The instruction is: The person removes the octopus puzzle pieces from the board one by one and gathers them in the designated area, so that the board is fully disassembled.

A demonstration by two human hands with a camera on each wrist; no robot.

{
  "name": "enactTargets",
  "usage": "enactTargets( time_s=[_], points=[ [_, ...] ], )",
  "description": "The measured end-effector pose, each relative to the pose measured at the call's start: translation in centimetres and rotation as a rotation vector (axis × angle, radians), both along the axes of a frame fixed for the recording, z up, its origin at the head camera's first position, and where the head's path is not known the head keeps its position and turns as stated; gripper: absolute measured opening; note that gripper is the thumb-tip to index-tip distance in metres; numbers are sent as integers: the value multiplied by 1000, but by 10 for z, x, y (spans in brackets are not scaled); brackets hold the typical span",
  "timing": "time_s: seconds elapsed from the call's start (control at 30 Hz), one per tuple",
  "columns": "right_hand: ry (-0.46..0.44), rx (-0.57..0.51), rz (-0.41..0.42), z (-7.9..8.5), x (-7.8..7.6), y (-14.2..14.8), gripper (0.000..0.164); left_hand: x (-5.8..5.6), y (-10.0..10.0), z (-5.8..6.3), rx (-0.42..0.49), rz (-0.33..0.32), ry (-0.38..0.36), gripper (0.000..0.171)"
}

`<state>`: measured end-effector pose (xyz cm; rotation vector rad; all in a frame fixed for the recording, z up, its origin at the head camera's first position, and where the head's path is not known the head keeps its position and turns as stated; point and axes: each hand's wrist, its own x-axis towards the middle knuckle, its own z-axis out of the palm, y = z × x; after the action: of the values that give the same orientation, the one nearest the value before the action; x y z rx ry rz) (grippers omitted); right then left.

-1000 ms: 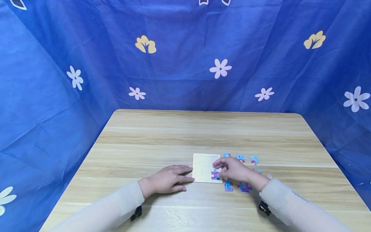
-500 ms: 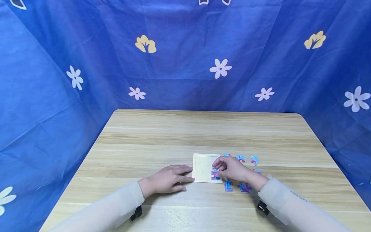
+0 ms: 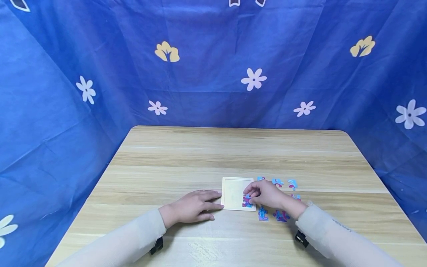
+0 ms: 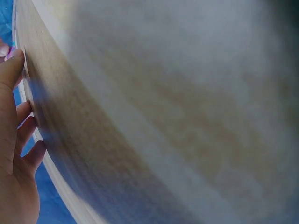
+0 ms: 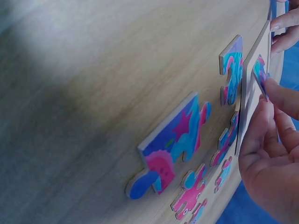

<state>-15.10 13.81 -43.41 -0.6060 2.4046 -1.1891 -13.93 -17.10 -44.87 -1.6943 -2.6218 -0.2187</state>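
Observation:
A pale square puzzle tray (image 3: 232, 191) with a raised border lies on the table. My right hand (image 3: 268, 195) reaches over its right side, thumb and fingertips pinching a pink, purple and blue jigsaw piece (image 3: 246, 203) at the tray's lower right. In the right wrist view that piece (image 5: 259, 70) tilts a little against the tray surface, its near part covered by the thumb. My left hand (image 3: 194, 206) rests flat with fingers spread, fingertips touching the tray's left border. In the left wrist view only part of the left hand (image 4: 16, 154) shows.
Several loose jigsaw pieces lie right of the tray, among them a starfish-printed piece (image 5: 175, 140), a blue piece (image 3: 262, 214) near the tray's corner and a light blue piece (image 3: 292, 184) farther back. The right hand hides some. A blue flowered cloth (image 3: 213, 74) hangs behind the table.
My right hand has shifted very slightly left, and the pinched jigsaw piece has settled a little at the tray's lower right. The left hand and tray have stayed put.

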Motion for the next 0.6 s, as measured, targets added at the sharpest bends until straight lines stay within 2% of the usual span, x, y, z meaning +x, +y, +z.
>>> enactTargets(
  time_s=[0.4,0.6],
  points=[
    [-20,-9,17,1,0,0,16,0,0,0,5,-4,5,44],
    [-101,-69,18,4,-2,3,16,1,0,0,3,-3,9,44]
  ],
)
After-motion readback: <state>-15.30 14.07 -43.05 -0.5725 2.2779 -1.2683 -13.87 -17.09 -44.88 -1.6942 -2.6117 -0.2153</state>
